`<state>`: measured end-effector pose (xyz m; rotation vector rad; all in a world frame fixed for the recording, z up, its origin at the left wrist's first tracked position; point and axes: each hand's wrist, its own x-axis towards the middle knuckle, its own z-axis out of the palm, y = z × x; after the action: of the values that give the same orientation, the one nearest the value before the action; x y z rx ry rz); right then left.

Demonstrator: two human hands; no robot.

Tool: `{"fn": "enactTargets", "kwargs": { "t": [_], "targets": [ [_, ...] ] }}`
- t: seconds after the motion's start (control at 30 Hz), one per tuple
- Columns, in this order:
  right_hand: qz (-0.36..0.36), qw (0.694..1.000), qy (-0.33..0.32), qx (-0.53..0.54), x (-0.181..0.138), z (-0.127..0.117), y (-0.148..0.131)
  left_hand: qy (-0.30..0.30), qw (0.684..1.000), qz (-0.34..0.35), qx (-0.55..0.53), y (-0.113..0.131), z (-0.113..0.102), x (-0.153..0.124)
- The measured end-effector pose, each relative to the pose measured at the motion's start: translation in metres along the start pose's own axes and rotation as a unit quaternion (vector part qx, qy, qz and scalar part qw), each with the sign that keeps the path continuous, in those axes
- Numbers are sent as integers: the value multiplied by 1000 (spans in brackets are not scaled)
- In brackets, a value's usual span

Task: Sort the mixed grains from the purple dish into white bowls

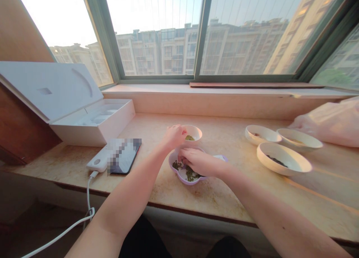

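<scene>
A small white bowl with green beans in it stands at the middle of the counter. My left hand is at its left rim, fingers curled closed over the edge; what they hold, if anything, is hidden. Just in front sits a white dish with a lilac scalloped rim, dark green beans scattered in it. Into this dish reaches my right hand, its fingers bent down and drawn together among the beans. The fingertips are too small and shaded to show what is between them.
To the right stand three white bowls with small dark or pale contents. A pale plastic bag lies behind them. At left are an open white box, a phone, and a white power bank with a cable over the counter edge.
</scene>
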<state>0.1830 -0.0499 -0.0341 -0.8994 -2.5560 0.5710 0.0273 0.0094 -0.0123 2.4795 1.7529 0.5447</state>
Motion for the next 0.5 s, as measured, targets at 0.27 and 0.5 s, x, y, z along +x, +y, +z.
{"fn": "enactTargets", "kwargs": {
  "t": [0.27,0.5],
  "targets": [
    [35,972,57,227,6,-10,-5,-25,999,28,-14,0,-9,-4],
    [99,879,81,459,8,-23,-3,1,998,36,-52,-3,-9,-3]
  ]
}}
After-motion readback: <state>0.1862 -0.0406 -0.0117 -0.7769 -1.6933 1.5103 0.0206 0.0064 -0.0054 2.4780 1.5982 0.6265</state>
